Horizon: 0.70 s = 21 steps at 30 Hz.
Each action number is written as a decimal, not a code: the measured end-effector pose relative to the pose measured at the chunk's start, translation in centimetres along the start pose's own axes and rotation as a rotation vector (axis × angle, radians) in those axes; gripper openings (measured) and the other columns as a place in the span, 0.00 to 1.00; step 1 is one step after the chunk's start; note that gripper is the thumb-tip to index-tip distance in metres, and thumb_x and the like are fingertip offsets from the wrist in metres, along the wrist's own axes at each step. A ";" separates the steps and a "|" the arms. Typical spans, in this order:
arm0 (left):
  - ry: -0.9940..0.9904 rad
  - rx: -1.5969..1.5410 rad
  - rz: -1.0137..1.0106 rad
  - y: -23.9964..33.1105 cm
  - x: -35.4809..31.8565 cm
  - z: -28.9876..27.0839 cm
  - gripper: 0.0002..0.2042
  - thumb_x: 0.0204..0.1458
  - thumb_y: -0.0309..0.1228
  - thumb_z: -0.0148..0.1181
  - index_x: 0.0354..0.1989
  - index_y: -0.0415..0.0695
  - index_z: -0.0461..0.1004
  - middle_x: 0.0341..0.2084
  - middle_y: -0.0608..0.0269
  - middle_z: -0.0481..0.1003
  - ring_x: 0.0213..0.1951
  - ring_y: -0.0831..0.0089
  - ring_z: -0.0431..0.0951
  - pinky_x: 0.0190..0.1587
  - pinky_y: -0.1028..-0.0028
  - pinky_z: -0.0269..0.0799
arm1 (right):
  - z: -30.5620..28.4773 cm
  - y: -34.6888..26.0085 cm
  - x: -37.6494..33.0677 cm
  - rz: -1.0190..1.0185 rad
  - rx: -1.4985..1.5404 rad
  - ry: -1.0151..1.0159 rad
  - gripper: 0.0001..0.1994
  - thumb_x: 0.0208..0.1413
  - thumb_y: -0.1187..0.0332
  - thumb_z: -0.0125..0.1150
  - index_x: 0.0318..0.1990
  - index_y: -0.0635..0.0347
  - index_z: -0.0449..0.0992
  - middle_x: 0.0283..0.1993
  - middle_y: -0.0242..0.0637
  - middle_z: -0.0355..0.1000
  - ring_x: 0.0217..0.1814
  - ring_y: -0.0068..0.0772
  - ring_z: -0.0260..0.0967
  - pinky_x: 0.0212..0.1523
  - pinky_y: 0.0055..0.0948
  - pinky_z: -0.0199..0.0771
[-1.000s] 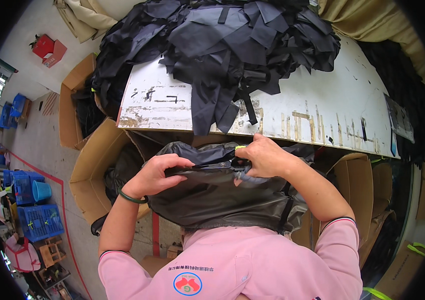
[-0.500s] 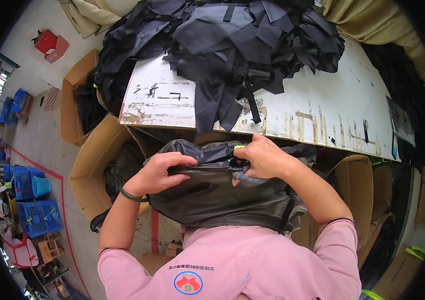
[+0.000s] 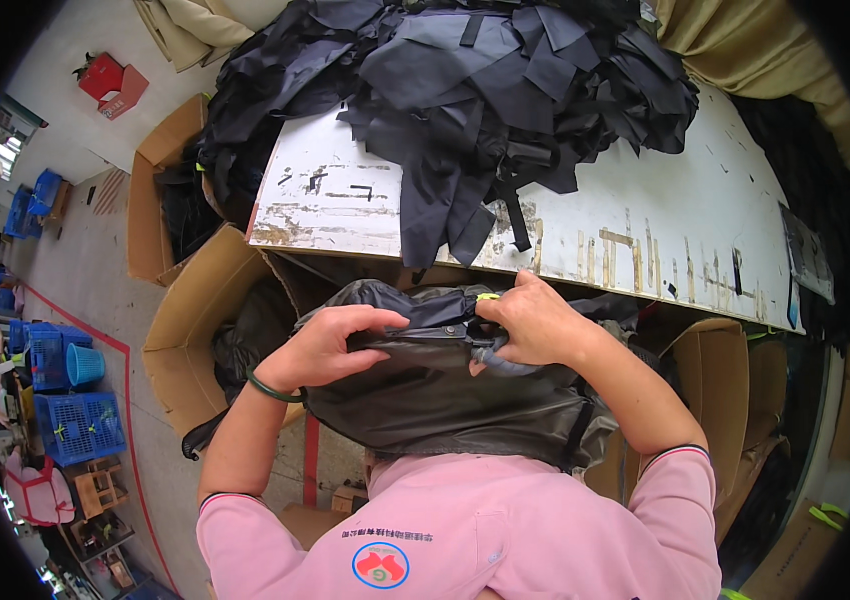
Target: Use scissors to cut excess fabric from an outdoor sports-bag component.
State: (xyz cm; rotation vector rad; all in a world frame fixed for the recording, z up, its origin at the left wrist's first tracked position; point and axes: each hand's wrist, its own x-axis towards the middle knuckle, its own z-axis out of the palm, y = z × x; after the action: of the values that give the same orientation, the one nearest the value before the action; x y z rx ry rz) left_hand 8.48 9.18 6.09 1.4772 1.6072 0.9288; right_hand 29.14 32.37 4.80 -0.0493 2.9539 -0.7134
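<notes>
A dark olive-grey bag (image 3: pixel 425 405) of shiny fabric lies against my front, below the table edge. Along its upper rim runs a black band with a small round stud (image 3: pixel 450 330). My left hand (image 3: pixel 330 350) is at the left part of this rim, thumb and fingers spread apart in a C shape. On the right, my right hand (image 3: pixel 535 322) has its fingers curled closed on the rim, beside a small yellow-green tab (image 3: pixel 486 297). Below those fingers hangs a grey loop-shaped piece (image 3: pixel 500 362), partly hidden, its kind unclear.
Ahead stands a white worn table (image 3: pixel 335 215) heaped with black fabric pieces (image 3: pixel 485 90). Open cardboard boxes (image 3: pixel 185 330) flank me at the left, and another box (image 3: pixel 710 365) stands at the right. Blue plastic crates (image 3: pixel 80 430) sit on the far left floor.
The whole view has shifted slightly, with the table and boxes a little further right. Both hands keep nearly the same places at the bag's rim.
</notes>
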 end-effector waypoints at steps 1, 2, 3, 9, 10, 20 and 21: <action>-0.007 -0.003 -0.005 0.0 -0.1 0.1 0.23 0.46 0.20 0.67 0.54 0.42 0.75 0.43 0.58 0.79 0.40 0.69 0.79 0.46 0.72 0.75 | 0.0 -0.2 0.1 -0.002 0.000 0.000 0.30 0.38 0.37 0.72 0.26 0.59 0.74 0.18 0.39 0.72 0.26 0.45 0.72 0.40 0.36 0.60; -0.009 -0.004 -0.002 0.1 0.1 0.0 0.23 0.46 0.20 0.67 0.54 0.42 0.75 0.43 0.58 0.79 0.40 0.69 0.79 0.46 0.72 0.75 | -0.1 -0.3 0.2 -0.021 0.014 0.021 0.29 0.38 0.39 0.73 0.26 0.58 0.73 0.19 0.37 0.71 0.27 0.45 0.71 0.40 0.35 0.59; -0.016 0.001 -0.001 0.1 0.2 0.0 0.24 0.46 0.20 0.67 0.55 0.42 0.75 0.43 0.59 0.79 0.40 0.70 0.79 0.46 0.72 0.75 | -0.2 -0.4 0.4 -0.039 0.028 0.041 0.27 0.38 0.41 0.74 0.26 0.57 0.72 0.19 0.36 0.71 0.27 0.44 0.70 0.40 0.35 0.59; -0.039 0.003 -0.041 0.0 0.6 -0.9 0.27 0.46 0.20 0.67 0.59 0.43 0.72 0.42 0.57 0.79 0.40 0.71 0.79 0.46 0.72 0.75 | -0.1 0.0 1.3 0.019 -0.014 -0.034 0.23 0.41 0.47 0.74 0.26 0.57 0.72 0.21 0.39 0.72 0.29 0.45 0.70 0.40 0.36 0.60; -0.052 0.011 -0.073 0.2 0.5 -1.2 0.28 0.46 0.20 0.67 0.60 0.43 0.71 0.41 0.57 0.79 0.40 0.71 0.78 0.46 0.72 0.75 | 0.0 0.2 1.4 0.012 -0.013 -0.031 0.23 0.41 0.47 0.74 0.26 0.57 0.72 0.21 0.39 0.72 0.29 0.45 0.70 0.40 0.36 0.60; 0.230 0.252 0.090 -4.4 -1.7 -1.8 0.17 0.53 0.35 0.68 0.49 0.41 0.76 0.40 0.57 0.79 0.43 0.64 0.78 0.49 0.69 0.72 | 1.3 1.1 -3.7 0.287 0.274 0.079 0.16 0.41 0.61 0.73 0.25 0.62 0.73 0.23 0.51 0.69 0.29 0.55 0.66 0.34 0.44 0.65; 0.268 0.214 0.068 -5.3 -2.3 -1.8 0.15 0.55 0.34 0.66 0.49 0.41 0.77 0.40 0.60 0.79 0.43 0.68 0.78 0.49 0.71 0.72 | 1.7 1.3 -3.8 0.196 0.336 0.159 0.15 0.40 0.63 0.72 0.25 0.64 0.72 0.22 0.52 0.68 0.26 0.54 0.65 0.31 0.43 0.65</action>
State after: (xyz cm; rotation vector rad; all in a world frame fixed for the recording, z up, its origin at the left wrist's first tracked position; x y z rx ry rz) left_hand 4.59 6.47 2.37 1.6149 1.9091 1.0556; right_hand 33.09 32.98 3.05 0.3323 2.8794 -1.2174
